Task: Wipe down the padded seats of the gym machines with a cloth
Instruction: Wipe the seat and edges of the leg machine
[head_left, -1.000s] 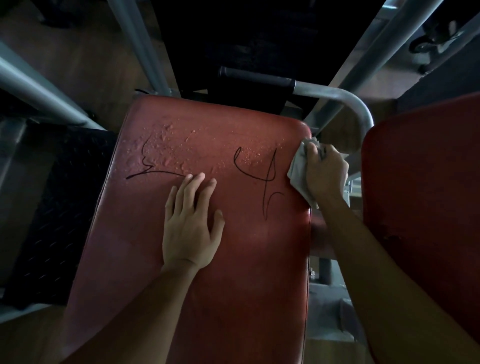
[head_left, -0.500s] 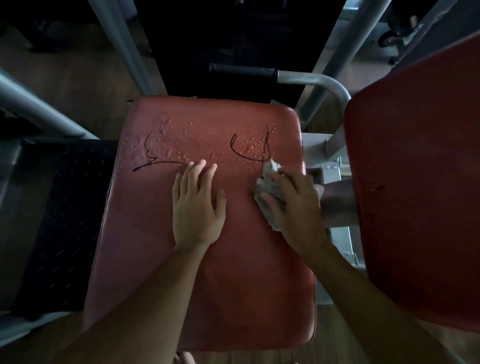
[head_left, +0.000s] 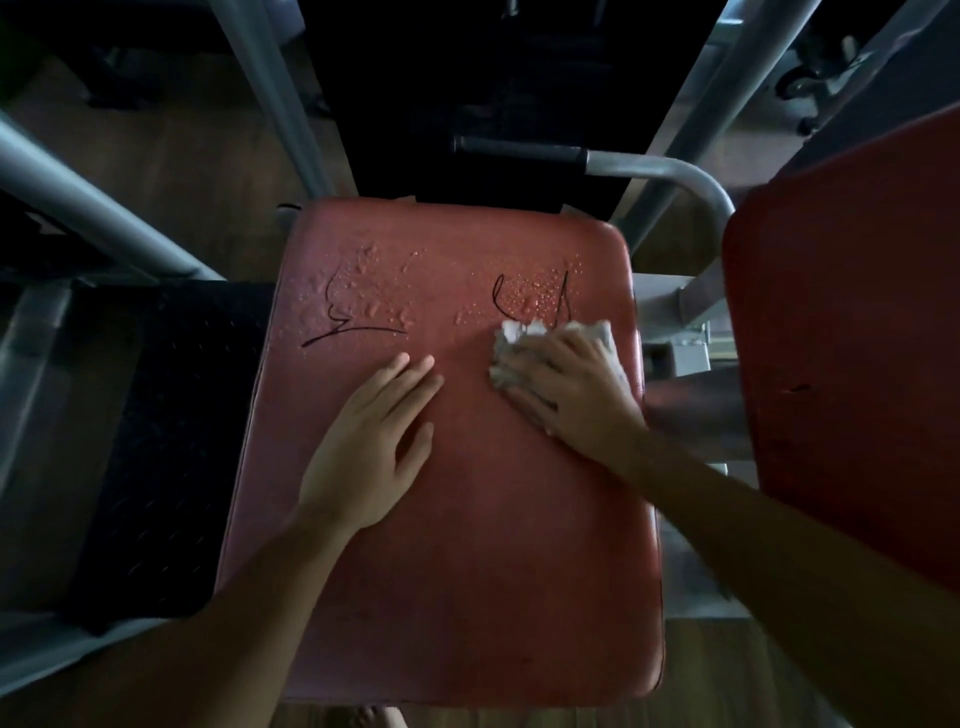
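Observation:
A red padded seat fills the middle of the head view. Black marker scribbles and water droplets cover its far half. My left hand lies flat on the seat's middle, fingers straight and together. My right hand presses a crumpled white cloth onto the seat near its right edge, fingers spread over the cloth, just below the right-hand scribble. The left-hand scribble lies beyond my left fingertips.
A second red pad stands close on the right. A grey bar with a black grip curves behind the seat. Grey frame tubes run at left and back. A black tread plate lies left of the seat.
My right hand brought the cloth from the seat's right edge onto the pad, then slid it slightly right under the right scribble. My left hand stayed flat. The camera moved closer over the seat.

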